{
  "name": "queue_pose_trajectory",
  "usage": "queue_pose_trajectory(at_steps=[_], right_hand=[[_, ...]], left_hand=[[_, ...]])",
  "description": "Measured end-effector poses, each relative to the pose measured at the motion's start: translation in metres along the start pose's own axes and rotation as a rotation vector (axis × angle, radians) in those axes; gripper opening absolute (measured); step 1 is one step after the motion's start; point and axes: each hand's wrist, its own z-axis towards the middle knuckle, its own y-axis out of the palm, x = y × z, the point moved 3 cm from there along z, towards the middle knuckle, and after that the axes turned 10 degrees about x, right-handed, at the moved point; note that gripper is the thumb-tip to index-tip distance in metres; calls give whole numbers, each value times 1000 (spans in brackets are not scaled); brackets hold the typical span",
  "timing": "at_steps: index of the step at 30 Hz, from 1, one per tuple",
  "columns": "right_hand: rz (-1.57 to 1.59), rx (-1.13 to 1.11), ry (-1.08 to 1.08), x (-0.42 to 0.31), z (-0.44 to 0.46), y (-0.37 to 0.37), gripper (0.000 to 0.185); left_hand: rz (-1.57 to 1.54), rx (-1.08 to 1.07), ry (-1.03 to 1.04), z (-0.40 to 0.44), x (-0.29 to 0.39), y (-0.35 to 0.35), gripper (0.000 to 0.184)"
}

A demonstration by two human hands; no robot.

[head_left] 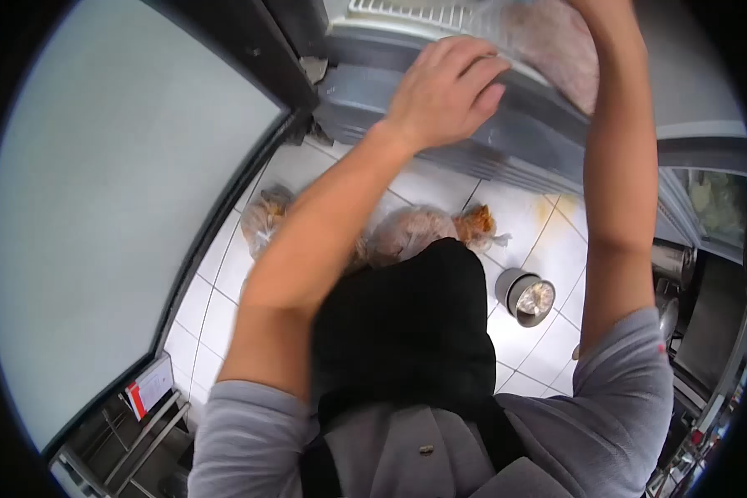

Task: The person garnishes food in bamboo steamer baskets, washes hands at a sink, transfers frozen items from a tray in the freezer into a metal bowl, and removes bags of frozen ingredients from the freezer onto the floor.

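My left hand (450,93) is at the front edge of an open fridge or freezer (373,70), its fingers apart and slightly curled, holding nothing visible. At the top edge of the view, my right hand (593,4) is mostly cut off, beside a large clear plastic bag of pale pink contents (548,46) inside the cabinet. Whether its fingers grip the bag cannot be seen. Part of a white wire rack (411,12) shows left of the bag.
On the tiled floor (519,344) lie bagged items (411,232), an orange-brown bag (477,222) and another bag (266,217). A metal pot (527,297) stands to the right. A glass door (124,183) fills the left; metal racks (145,440) are lower left.
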Motion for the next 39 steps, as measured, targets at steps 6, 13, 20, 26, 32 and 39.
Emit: queue_pose_trajectory(at_steps=[6, 13, 20, 26, 32, 39], right_hand=[[556, -162, 276, -85, -206, -73, 12], [666, -781, 1151, -179, -356, -29, 25], [667, -980, 1098, -209, -444, 12, 36], [642, -1086, 1224, -210, -496, 35, 75], [866, -820, 1358, -181, -447, -62, 89], [1971, 171, 1665, -167, -329, -114, 76]], left_hand=[[-52, -1090, -202, -187, -8, -142, 37], [130, -1569, -207, -344, -18, -128, 45], [171, -1615, -114, -317, -37, -135, 36], [-93, -1578, -618, -272, -26, -141, 45], [-108, -1070, -626, -84, 52, -160, 40], [-453, -459, 93, 113, 141, -105, 33]])
